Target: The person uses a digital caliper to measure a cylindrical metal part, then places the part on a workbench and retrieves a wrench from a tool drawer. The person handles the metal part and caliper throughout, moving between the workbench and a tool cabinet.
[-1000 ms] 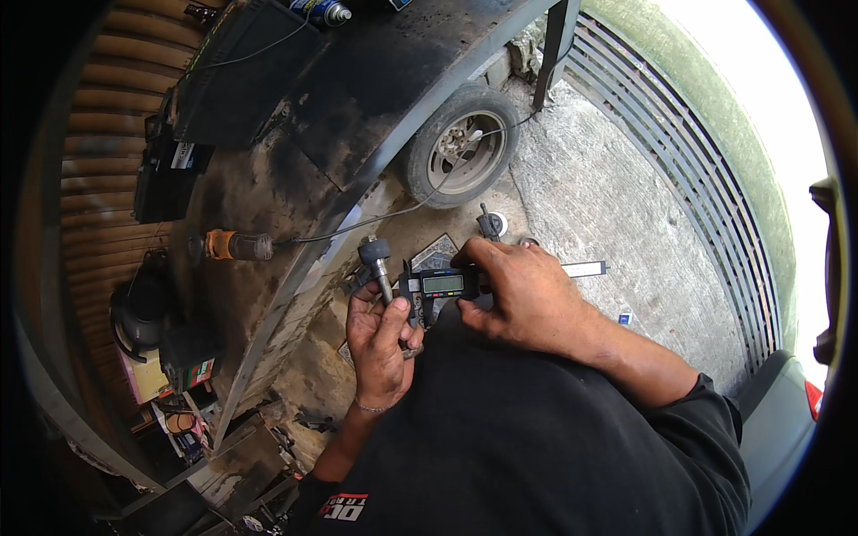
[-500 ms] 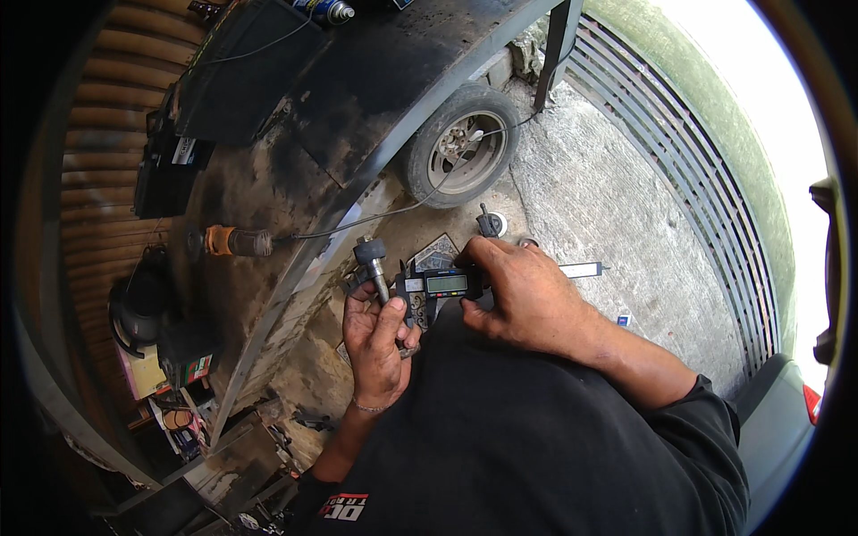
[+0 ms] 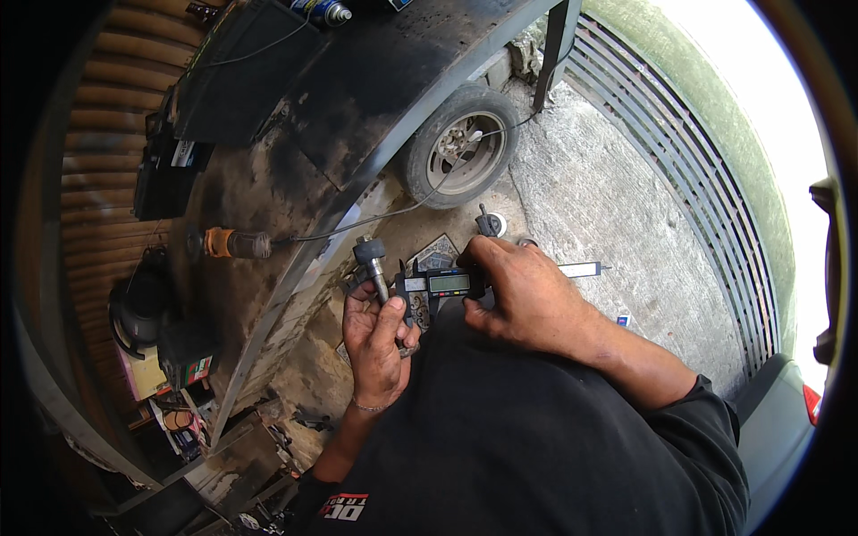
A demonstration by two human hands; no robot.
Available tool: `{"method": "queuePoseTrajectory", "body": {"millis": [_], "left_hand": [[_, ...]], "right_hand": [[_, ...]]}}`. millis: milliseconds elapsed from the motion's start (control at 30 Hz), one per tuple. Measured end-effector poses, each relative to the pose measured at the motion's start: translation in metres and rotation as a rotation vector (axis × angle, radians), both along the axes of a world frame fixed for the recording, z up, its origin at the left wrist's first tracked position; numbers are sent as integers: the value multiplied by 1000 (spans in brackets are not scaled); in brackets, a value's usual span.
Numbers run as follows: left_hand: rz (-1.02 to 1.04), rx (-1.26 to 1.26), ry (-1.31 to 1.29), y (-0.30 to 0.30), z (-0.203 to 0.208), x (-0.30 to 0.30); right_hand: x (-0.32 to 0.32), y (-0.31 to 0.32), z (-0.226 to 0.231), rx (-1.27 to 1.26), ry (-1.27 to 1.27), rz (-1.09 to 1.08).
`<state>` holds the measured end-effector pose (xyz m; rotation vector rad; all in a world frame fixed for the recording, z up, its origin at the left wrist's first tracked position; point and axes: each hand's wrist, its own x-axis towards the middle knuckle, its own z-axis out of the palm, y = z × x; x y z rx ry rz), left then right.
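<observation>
My left hand [image 3: 374, 348] is closed round the shank of a metal shaft-like part [image 3: 368, 255] with a thick dark collar at its upper end. To the right of it, a digital caliper [image 3: 450, 284] lies level, its grey display facing up. My right hand [image 3: 518, 290] grips the caliper's body with thumb and fingers, and the scale beam sticks out beyond the hand. The caliper's jaws sit close beside the shaft and my left fingertips. Whether they touch the shaft, I cannot tell.
A dark-stained workbench [image 3: 375, 80] runs along the left, with an orange-and-black power tool [image 3: 237, 243] and its cable. Under its edge leans a car wheel [image 3: 465, 147]. A patterned tile [image 3: 435, 254] and a black part [image 3: 489, 219] lie on the floor. A slatted metal gate [image 3: 679, 161] stands right.
The caliper's display body has slid very slightly right, away from my left hand. Both hands keep their grips and otherwise look almost still.
</observation>
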<state>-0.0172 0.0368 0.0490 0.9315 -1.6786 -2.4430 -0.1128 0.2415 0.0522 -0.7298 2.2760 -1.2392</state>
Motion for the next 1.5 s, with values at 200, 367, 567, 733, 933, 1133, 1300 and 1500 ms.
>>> {"method": "queuePoseTrajectory", "body": {"millis": [200, 367, 567, 733, 933, 1133, 1300, 1500], "left_hand": [[5, -8, 0, 0, 0, -3], [5, -21, -15, -1, 1, -4], [5, -17, -12, -4, 0, -5], [-4, -10, 1, -8, 0, -5], [15, 10, 10, -11, 1, -6], [22, 14, 13, -13, 0, -6], [17, 16, 16, -12, 0, -5], [9, 9, 16, -11, 0, -6]], "right_hand": [[-2, 0, -2, -33, 5, -7], [-3, -1, -2, -30, -21, -9], [-3, -4, -3, -36, -11, -13], [-4, -6, -2, -39, -24, -10], [-5, -9, 1, -31, -35, -11], [-5, -10, 2, -10, -50, -5], [-5, -10, 1, -22, -48, -7], [-4, -9, 0, -43, -36, -14]]}}
